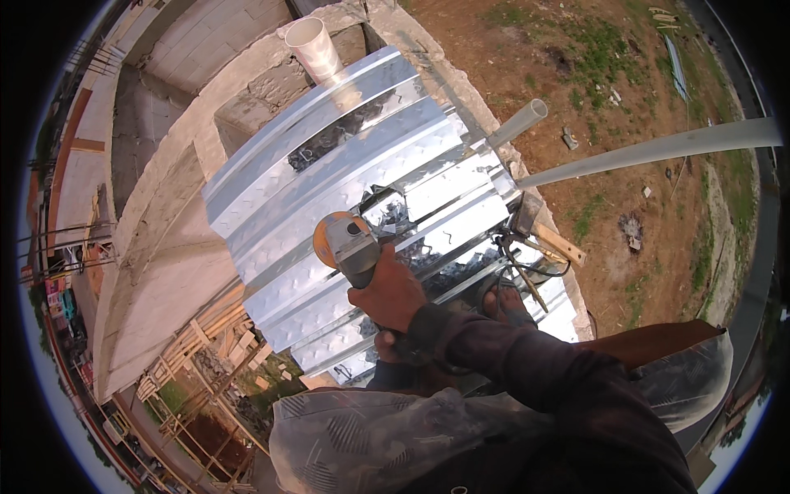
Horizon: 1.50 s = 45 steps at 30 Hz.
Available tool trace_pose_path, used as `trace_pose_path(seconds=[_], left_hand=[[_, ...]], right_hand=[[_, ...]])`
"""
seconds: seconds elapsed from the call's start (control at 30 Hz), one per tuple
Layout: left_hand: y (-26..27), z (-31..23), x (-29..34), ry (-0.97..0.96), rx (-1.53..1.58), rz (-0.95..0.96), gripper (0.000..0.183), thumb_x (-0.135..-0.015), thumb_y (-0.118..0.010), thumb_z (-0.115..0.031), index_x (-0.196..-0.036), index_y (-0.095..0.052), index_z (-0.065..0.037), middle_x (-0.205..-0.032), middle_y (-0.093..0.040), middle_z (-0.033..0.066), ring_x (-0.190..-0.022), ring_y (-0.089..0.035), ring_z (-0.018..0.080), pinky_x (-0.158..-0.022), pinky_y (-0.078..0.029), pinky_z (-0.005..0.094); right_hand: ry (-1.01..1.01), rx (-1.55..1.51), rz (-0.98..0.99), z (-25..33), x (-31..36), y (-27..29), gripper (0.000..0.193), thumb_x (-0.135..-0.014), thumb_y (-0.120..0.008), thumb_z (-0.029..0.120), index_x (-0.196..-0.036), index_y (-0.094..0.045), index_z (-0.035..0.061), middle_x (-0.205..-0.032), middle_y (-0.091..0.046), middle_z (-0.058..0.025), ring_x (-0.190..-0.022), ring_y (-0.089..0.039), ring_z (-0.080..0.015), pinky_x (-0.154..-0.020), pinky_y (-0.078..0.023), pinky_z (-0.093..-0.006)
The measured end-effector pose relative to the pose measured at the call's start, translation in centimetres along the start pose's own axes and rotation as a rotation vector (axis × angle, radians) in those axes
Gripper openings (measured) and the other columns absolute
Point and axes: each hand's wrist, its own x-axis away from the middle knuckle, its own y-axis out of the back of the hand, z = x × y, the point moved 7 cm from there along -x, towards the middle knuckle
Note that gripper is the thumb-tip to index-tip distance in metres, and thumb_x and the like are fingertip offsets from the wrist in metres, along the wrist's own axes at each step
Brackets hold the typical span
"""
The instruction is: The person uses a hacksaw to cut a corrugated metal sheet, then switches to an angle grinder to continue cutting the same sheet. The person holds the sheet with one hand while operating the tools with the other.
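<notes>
My right hand (391,292), coming from a dark sleeve, is wrapped round the body of an angle grinder (355,251). An orange disc or guard (327,239) shows at the grinder's head, over ribbed silvery sheet metal (280,239). I cannot tell whether the disc touches the metal. Just below that hand is a small patch of skin (385,346), mostly hidden; whether it is my left hand or a foot does not show. A sandalled foot (506,303) rests on the sheets to the right. Beside it lie pliers-like tools (522,263) and a wooden-handled hammer (559,244).
A white pipe (313,49) stands at the far edge, and a grey pipe (518,123) sticks out on the right. A long grey pole (650,152) extends rightward. Concrete walls (156,272) drop off to the left, above timber framing (197,346). Bare earth (609,189) lies below right.
</notes>
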Motion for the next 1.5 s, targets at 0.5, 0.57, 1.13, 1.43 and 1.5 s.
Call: trace_pose_path(seconds=[0.5,0.57,1.13,1.43,1.5], left_hand=[[2.2,-0.1,-0.2,-0.002,-0.025,-0.038,0.094,-0.069,-0.080,-0.045,-0.144,-0.043,-0.003,-0.127,-0.061,0.0206,-0.113,-0.064,0.0373,-0.098,-0.055,0.0508],[0.8,-0.2,-0.4,0.003,0.043,-0.021,0.089,-0.069,-0.079,-0.039,-0.142,-0.046,-0.001,-0.126,-0.063,0.0204,-0.112,-0.065,0.0371,-0.098,-0.056,0.0501],[0.1,0.4,-1.1,0.062,0.243,0.049,0.075,-0.071,-0.075,-0.024,-0.136,-0.051,0.004,-0.120,-0.068,0.0216,-0.103,-0.070,0.0373,-0.090,-0.061,0.0479],[-1.4,0.2,-1.3,0.053,0.198,0.059,0.076,-0.072,-0.074,-0.025,-0.140,-0.048,0.000,-0.124,-0.066,0.0198,-0.107,-0.068,0.0358,-0.093,-0.059,0.0481],[-0.5,0.1,-1.4,0.054,0.216,0.070,0.075,-0.073,-0.074,-0.025,-0.140,-0.048,0.000,-0.125,-0.066,0.0193,-0.108,-0.068,0.0355,-0.094,-0.059,0.0477]], right_hand=[[0.027,0.022,0.000,0.6,-0.3,0.3,0.072,-0.078,-0.072,0.025,-0.128,-0.036,-0.0118,-0.107,-0.068,-0.0297,-0.106,-0.066,-0.0441,-0.092,-0.053,-0.0469],[0.014,0.030,0.003,0.8,-0.3,0.5,0.072,-0.078,-0.072,0.025,-0.128,-0.036,-0.0115,-0.107,-0.068,-0.0293,-0.107,-0.066,-0.0441,-0.093,-0.053,-0.0470],[0.014,0.034,-0.027,0.4,-0.9,0.3,0.070,-0.076,-0.075,0.027,-0.124,-0.039,-0.0091,-0.108,-0.067,-0.0293,-0.107,-0.066,-0.0449,-0.093,-0.052,-0.0478],[0.000,0.039,-0.040,0.2,-1.1,0.9,0.074,-0.075,-0.077,0.029,-0.124,-0.038,-0.0101,-0.112,-0.064,-0.0341,-0.106,-0.065,-0.0479,-0.095,-0.052,-0.0486],[0.008,0.043,-0.033,0.5,-1.0,0.8,0.073,-0.075,-0.077,0.029,-0.124,-0.038,-0.0099,-0.112,-0.063,-0.0344,-0.107,-0.065,-0.0481,-0.094,-0.052,-0.0487]])
